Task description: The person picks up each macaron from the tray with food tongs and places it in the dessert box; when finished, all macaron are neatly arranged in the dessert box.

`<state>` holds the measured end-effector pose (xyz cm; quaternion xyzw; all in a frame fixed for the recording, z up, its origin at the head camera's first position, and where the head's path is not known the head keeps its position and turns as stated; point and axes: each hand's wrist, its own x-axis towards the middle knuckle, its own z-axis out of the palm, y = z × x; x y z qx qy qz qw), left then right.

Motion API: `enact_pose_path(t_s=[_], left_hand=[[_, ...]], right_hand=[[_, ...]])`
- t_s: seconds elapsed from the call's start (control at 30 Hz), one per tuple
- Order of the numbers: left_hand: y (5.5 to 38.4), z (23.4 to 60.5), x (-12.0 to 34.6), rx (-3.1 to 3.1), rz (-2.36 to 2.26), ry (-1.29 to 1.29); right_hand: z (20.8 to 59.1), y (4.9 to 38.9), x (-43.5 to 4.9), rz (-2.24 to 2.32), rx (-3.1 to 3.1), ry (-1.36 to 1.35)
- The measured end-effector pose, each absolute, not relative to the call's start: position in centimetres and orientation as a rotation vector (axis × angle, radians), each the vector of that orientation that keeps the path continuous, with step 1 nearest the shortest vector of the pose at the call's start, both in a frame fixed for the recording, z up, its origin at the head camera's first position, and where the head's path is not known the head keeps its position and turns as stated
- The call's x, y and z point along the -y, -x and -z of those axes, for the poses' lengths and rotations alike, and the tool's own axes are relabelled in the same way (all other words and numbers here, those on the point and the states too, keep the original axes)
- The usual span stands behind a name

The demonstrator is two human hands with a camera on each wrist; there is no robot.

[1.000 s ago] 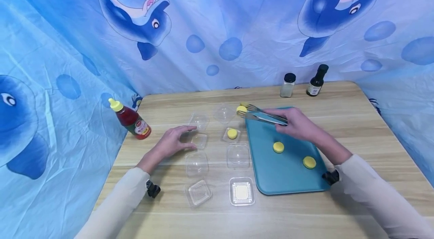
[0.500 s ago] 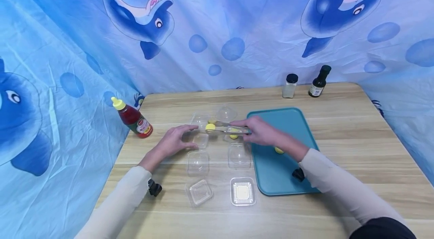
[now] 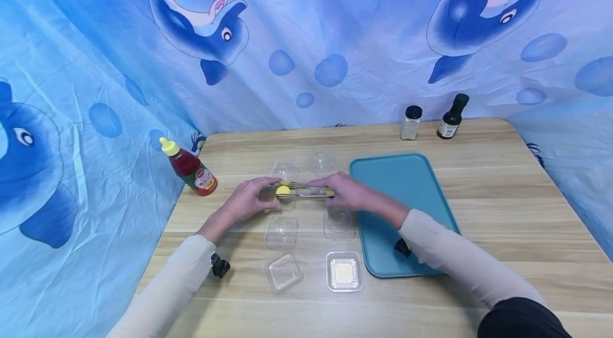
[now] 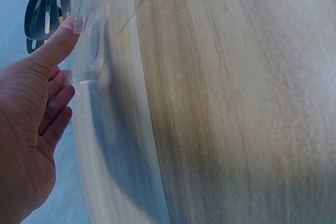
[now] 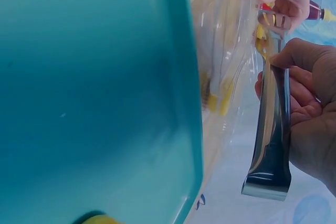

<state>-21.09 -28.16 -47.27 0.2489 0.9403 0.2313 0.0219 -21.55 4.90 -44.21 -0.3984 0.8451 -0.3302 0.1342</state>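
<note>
My right hand (image 3: pixel 351 191) grips metal tongs (image 5: pixel 270 129) with slotted heads. Their tips hold a yellow macaron (image 3: pixel 283 190) over a small clear plastic box (image 3: pixel 286 205). Around that box curve the thumb and forefinger of my left hand (image 3: pixel 246 200); in the left wrist view the thumb (image 4: pixel 58 43) touches its rim. Another yellow macaron (image 5: pixel 223 98) shows through clear plastic in the right wrist view; in the head view the tongs and right hand largely cover it. On the teal tray (image 3: pixel 397 170), a further macaron (image 5: pixel 100 219) is partly visible in the right wrist view.
Several clear plastic boxes and lids stand nearby, including one with a patterned base (image 3: pixel 344 272) and an open one (image 3: pixel 283 273). A red sauce bottle (image 3: pixel 193 170) stands at left. A clear jar (image 3: pixel 410 123) and a dark bottle (image 3: pixel 452 117) stand at the back right.
My right hand has carried the tongs with the macaron leftward from the tray's far-left corner to the box by my left hand. The left hand has stayed nearly still.
</note>
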Motion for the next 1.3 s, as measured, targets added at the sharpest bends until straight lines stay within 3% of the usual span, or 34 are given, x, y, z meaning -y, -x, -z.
enact_pose_path(t_s=[1.3], left_hand=[[21.0, 47.1, 27.9, -2.917, -0.703, -0.769]], right_hand=[[42.4, 21.1, -2.5, 0.818, -2.472, 1.105]])
